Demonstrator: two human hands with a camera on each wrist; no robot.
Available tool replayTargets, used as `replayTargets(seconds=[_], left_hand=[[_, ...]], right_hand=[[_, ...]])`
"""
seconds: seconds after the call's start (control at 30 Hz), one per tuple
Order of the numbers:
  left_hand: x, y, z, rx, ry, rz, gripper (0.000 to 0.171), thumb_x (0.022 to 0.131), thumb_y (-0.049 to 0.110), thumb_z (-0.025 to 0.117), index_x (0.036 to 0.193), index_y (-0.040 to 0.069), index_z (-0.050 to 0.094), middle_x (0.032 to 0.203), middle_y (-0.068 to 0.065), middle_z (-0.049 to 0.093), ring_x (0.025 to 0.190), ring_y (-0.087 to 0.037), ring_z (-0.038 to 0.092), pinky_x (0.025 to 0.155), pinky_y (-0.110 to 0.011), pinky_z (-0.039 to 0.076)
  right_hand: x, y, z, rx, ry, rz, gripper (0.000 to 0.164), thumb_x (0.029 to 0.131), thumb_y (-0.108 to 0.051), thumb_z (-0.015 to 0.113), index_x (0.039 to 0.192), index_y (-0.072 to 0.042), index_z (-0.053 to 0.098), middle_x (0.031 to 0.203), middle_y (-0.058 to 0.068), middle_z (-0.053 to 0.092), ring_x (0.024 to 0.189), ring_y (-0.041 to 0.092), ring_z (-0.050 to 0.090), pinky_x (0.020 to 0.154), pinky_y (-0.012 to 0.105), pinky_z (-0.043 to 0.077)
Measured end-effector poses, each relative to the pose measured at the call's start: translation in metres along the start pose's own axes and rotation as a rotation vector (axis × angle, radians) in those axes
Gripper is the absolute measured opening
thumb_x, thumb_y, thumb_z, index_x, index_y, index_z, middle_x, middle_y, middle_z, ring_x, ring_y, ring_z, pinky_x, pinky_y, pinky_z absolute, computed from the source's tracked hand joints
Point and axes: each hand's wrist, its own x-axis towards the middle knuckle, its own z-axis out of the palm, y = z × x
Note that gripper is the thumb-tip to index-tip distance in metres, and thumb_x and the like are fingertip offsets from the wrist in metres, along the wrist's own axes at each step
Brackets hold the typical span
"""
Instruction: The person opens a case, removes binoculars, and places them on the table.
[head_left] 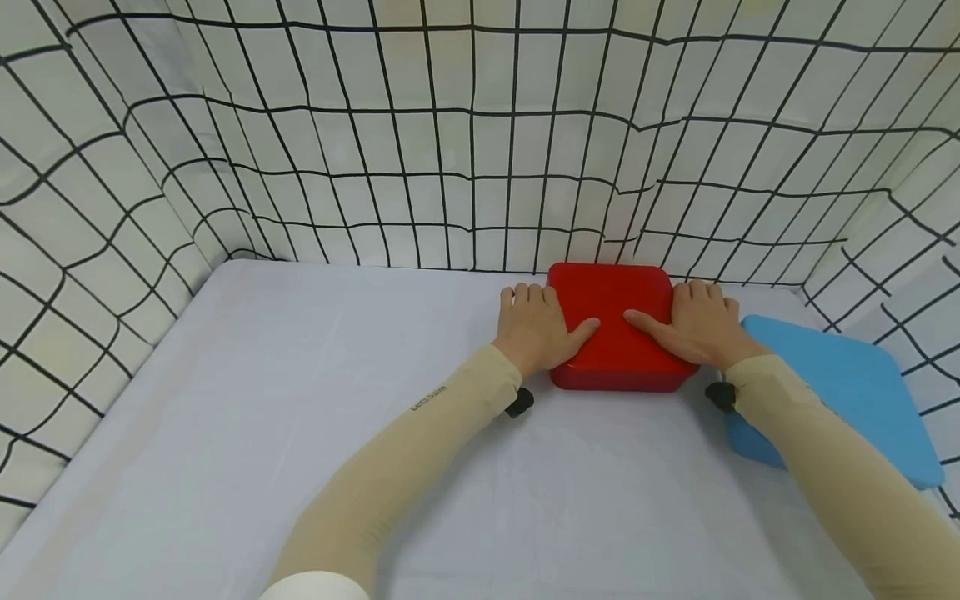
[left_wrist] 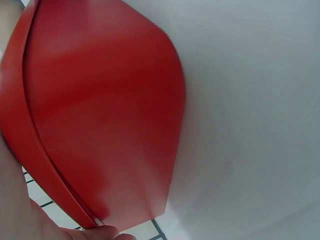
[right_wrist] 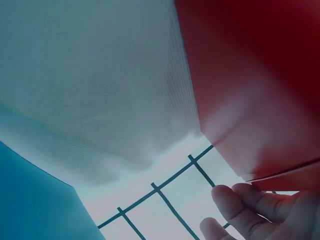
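A red lidded box (head_left: 611, 329) stands on the white surface near the back mesh, its lid on. My left hand (head_left: 534, 325) grips its left side, thumb lying over the lid and fingers along the edge. On the opposite side my right hand (head_left: 697, 323) holds the box in the same way, thumb on the lid. In the left wrist view, fingertips (left_wrist: 102, 232) rest at the rim of the lid, above the box's smooth side wall (left_wrist: 110, 110). The right wrist view has bent fingers (right_wrist: 240, 207) by the lid's edge.
A blue box (head_left: 847, 383) sits just right of the red one, partly behind my right forearm. Black wire mesh (head_left: 472, 112) over white sheeting encloses the back and both sides. White cloth (head_left: 300, 400) covers the surface, stretching out to the left.
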Motion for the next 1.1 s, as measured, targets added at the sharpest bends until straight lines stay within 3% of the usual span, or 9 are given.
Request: replayTargets(seconds=[0.4,0.83,1.1], left_hand=[[0.005,0.002,-0.003,0.011,-0.009,-0.015,0.079,0.098,0.076,0.031,0.131,0.007,0.055,0.13,-0.011,0.061,0.122,-0.027,0.054,0.112,-0.046,0.039],[0.009,0.001,-0.005,-0.027,-0.043,-0.024,0.08,0.099,0.073,0.034,0.137,0.006,0.053,0.133,-0.012,0.06,0.126,-0.028,0.052,0.115,-0.049,0.037],[0.01,0.0,-0.005,-0.041,-0.055,-0.013,0.075,0.099,0.073,0.033,0.122,0.007,0.06,0.12,-0.01,0.064,0.117,-0.027,0.056,0.11,-0.047,0.039]], right_hand=[[0.005,0.0,-0.003,0.002,-0.014,0.006,0.117,0.089,-0.089,0.031,0.145,0.014,0.038,0.141,0.037,0.043,0.128,0.054,0.037,0.104,0.073,0.033],[0.008,0.0,-0.003,0.013,-0.026,0.01,0.117,0.089,-0.088,0.032,0.147,0.013,0.037,0.142,0.036,0.043,0.129,0.055,0.037,0.106,0.074,0.032],[0.011,0.002,-0.002,0.023,-0.052,0.017,0.115,0.09,-0.087,0.034,0.146,0.013,0.039,0.14,0.036,0.047,0.126,0.054,0.04,0.103,0.074,0.035]])
